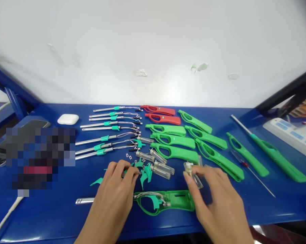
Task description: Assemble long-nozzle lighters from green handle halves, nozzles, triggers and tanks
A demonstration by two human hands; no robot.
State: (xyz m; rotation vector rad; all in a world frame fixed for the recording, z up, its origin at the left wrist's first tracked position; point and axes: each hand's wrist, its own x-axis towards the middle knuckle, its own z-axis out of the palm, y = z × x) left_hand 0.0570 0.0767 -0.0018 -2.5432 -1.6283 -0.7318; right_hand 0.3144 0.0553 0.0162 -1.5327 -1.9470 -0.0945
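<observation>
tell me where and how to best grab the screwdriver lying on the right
Probably by the clear handle, from above and the near side, fingers across it: the screwdriver lies flat, its handle is thicker than the thin shaft, and a green shell lies close along its far side.

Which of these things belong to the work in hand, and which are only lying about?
Work, by the look of it:
- clear tank in right hand
- open green shell
- metal tubes
- teal triggers
- red shells

Probably just lying about:
- white case
- power strip
- white cable
</observation>
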